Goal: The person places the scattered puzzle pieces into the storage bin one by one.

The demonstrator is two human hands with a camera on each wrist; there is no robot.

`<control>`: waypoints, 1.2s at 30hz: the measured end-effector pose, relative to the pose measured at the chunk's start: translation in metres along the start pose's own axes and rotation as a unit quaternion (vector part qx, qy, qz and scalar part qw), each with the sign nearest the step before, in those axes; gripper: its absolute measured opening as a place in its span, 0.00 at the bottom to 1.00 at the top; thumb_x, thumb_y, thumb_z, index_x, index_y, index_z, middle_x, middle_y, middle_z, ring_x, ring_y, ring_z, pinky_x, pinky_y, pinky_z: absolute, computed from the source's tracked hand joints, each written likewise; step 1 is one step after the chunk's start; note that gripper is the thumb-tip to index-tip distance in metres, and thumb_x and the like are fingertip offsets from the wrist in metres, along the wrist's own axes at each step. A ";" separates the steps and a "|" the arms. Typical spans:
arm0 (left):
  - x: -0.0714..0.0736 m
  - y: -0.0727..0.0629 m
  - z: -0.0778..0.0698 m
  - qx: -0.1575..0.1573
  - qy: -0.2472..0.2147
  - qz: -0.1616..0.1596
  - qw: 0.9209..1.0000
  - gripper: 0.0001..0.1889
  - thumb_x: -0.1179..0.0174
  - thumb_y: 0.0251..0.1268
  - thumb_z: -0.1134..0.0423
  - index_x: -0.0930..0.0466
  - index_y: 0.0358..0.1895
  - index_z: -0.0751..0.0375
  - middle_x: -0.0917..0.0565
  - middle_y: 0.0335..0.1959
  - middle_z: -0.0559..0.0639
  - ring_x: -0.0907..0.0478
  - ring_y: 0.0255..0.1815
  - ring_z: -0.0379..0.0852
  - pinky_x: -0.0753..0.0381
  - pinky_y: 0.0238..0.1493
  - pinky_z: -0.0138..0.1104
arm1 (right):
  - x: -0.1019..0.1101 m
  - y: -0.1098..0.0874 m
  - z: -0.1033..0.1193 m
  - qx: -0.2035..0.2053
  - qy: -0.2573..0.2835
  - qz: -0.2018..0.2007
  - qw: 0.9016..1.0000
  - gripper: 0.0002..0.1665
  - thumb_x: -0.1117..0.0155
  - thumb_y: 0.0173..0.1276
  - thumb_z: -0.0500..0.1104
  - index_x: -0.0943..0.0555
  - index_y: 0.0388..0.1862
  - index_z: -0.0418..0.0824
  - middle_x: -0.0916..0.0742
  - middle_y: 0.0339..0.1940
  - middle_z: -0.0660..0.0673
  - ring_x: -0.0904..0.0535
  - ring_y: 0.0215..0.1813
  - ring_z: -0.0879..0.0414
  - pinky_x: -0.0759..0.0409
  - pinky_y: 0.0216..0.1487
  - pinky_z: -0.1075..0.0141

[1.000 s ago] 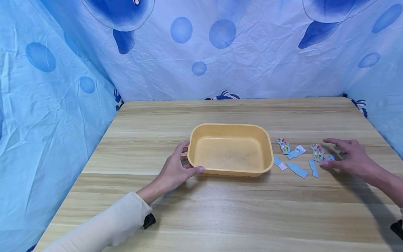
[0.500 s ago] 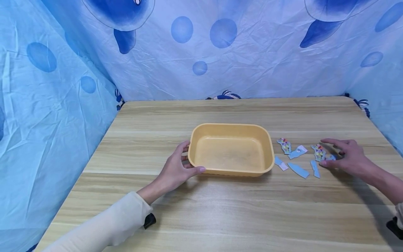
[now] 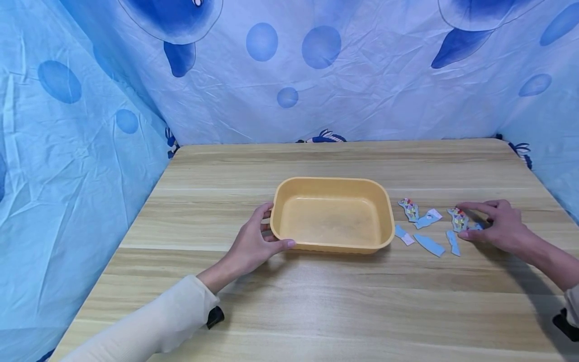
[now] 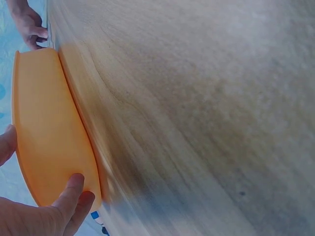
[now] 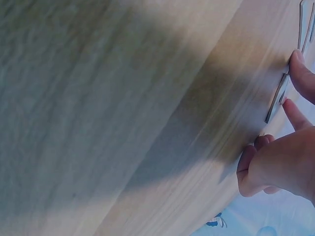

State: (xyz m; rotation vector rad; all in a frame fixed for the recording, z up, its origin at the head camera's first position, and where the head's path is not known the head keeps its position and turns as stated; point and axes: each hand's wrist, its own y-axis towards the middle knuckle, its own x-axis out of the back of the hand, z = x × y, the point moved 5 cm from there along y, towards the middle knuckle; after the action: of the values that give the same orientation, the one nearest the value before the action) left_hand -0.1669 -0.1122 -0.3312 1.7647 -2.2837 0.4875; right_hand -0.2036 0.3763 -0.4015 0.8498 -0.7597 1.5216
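My left hand (image 3: 249, 244) grips the left end of a yellow plastic tub (image 3: 332, 249); its thumb lies at the near rim and its fingers are against the left wall. In the left wrist view, fingers (image 4: 74, 189) press on the tub's outer wall. My right hand (image 3: 504, 226) is low over the table, thumb and forefinger spread at opposite ends of a flat puzzle piece (image 3: 459, 220) with a colourful pattern. Whether they press on it is unclear. A blue piece (image 3: 476, 227) is partly hidden beneath that hand.
Other flat pieces lie between tub and right hand: a patterned one (image 3: 409, 209), a blue-and-pink one (image 3: 427, 218), another (image 3: 404, 235), a long blue one (image 3: 429, 245) and a narrow one (image 3: 453, 243). A blue curtain (image 3: 362, 100) stands behind the wooden table (image 3: 316, 311).
My right hand has shifted slightly left, its thumb and forefinger coming to the edges of the patterned piece. The left hand and the tub have stayed in place.
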 end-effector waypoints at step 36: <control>0.004 0.013 0.030 -0.020 0.013 -0.016 1.000 0.53 0.22 0.43 0.61 0.46 0.73 0.52 0.33 0.66 0.55 0.21 0.54 0.54 0.16 0.49 0.34 | 0.013 -0.002 0.013 -0.030 0.021 -0.013 0.999 0.40 0.31 0.63 0.49 0.34 0.66 0.29 0.45 0.62 0.18 0.46 0.57 0.22 0.38 0.45 0.35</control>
State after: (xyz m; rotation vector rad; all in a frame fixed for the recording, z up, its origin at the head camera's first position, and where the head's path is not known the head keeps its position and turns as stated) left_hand -0.1793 -0.1242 -0.3593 1.7625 -2.2276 0.4542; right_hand -0.2009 0.3722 -0.3841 0.7782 -0.7574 1.4814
